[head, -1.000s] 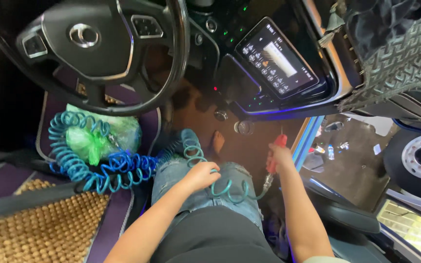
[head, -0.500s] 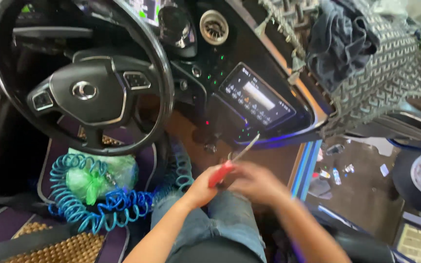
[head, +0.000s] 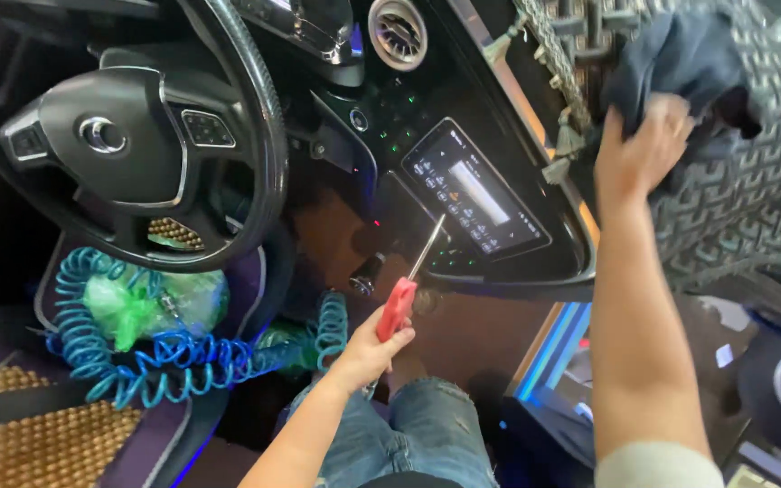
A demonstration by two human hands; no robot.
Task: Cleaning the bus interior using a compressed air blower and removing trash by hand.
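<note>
I observed the left hand (head: 368, 348) low over the knee, fingers clamped on a red-handled screwdriver (head: 404, 294), shaft angled up toward the centre screen (head: 481, 194). The right arm was raised, right hand (head: 639, 149) with fingers closed on a dark cloth (head: 680, 54) upon the patterned mat (head: 752, 190).

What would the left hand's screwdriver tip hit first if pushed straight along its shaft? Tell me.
The left hand holds a red-handled screwdriver whose shaft points up and right at the lit touchscreen. Going straight on, the tip would probably meet the screen's lower edge first, though depth is unclear from this view.
</note>
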